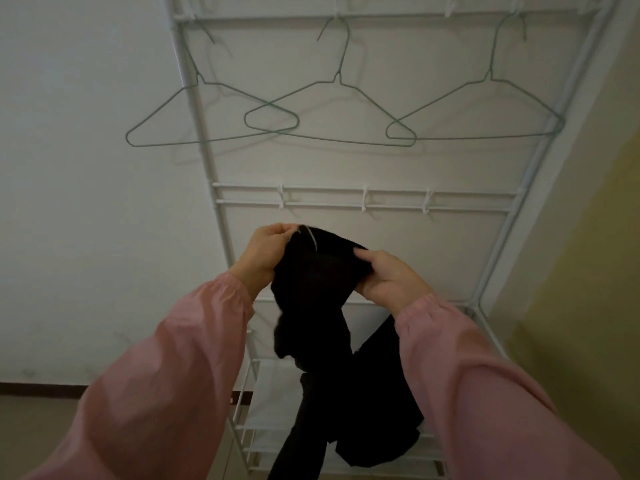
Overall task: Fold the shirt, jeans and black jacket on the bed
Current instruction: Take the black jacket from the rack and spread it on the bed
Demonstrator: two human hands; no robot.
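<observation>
Clothes rack (363, 202), white metal, against wall (86, 168). Black jacket (322, 271) dangles before its lower shelves (273, 372), held aloft. Three green wire hangers (337, 79) on top rail (277, 16) (overlapping). Left hand (265, 252) pinches jacket's top edge; right hand (388, 275) grips alongside.

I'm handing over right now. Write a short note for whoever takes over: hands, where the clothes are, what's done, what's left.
Left grip: holds the top edge of the black jacket.
Right grip: holds the same top edge on the other side.
Jacket: hangs unfolded between both arms, in front of the white rack. Three green hangers hang bare on it.
Shirt, jeans, bed: not in view.
Done: jacket is in hand. No folded clothes are in view.
Left: probably carry the jacket to the bed and fold it. Check the shirt and jeans, since their state can't be told from here.
</observation>
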